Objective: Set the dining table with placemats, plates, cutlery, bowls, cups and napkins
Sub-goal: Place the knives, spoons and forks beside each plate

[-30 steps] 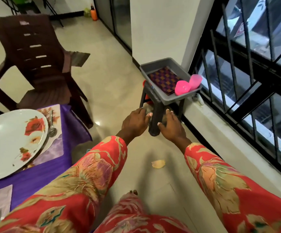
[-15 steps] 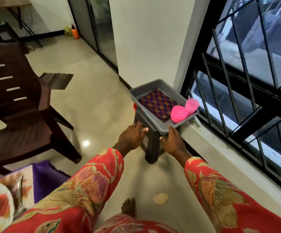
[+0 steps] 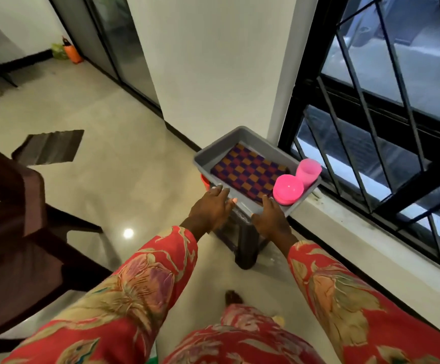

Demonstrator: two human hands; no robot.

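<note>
Tray (image 3: 215, 153) near rim lies under both hands' (image 3: 213, 206) flat, empty grip.

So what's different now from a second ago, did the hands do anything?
Both hands rose: the left hand and right hand let go of the dark stool leg and now rest on the near rim of the grey tray. The camera swung away from the dining table. The checked cloth, pink bowl and pink cup stayed in the tray.
</note>
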